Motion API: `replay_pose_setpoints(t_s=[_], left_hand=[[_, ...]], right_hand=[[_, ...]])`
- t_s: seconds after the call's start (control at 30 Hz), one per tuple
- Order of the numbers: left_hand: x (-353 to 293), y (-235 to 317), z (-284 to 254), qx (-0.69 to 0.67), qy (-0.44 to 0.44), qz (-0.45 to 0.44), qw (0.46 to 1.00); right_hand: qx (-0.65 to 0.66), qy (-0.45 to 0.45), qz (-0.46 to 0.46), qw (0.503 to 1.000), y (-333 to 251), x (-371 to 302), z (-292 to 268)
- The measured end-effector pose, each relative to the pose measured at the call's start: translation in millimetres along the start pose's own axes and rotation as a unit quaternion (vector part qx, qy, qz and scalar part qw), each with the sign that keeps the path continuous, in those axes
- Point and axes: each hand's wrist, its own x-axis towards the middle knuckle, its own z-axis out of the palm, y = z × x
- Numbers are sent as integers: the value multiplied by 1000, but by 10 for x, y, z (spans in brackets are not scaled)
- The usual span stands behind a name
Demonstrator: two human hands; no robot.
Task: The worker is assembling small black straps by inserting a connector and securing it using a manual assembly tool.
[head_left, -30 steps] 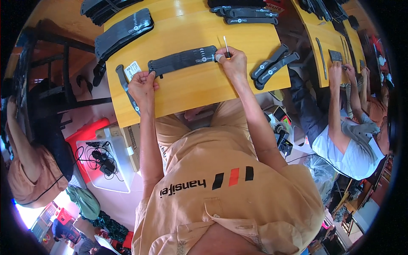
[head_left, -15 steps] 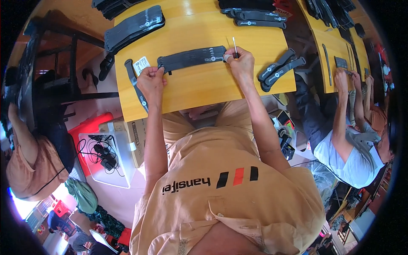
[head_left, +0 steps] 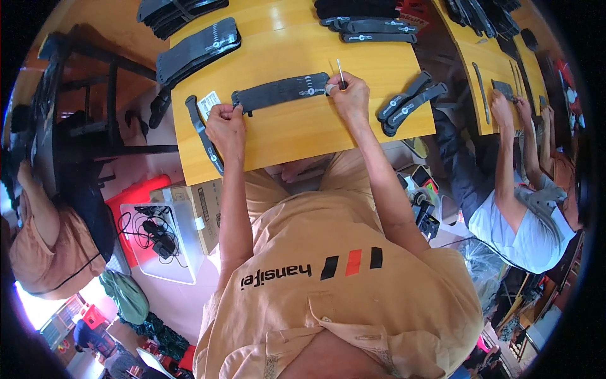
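Yellow table, strap bundle between two hands.
Dark bundle lies mid-table, roughly along the near edge; loose straps by the right edge. Left hand pinches its left end; right hand, at its right end, grips a slim screwdriver.

Head view: covered, cropped and unclear items.
Screwdriver, upper centre: handle mostly covered by right hand. Left hand hides part of white label; its grip on strap stack unclear. Strap pile, upper left: cut by top edge.
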Motion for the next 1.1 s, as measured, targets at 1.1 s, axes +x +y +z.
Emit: replay_pose_setpoints(t_s=[1.1], left_hand=[[-205, 105, 74, 97, 8, 349, 932]], right_hand=[[276, -102, 124, 948, 88, 124, -180]])
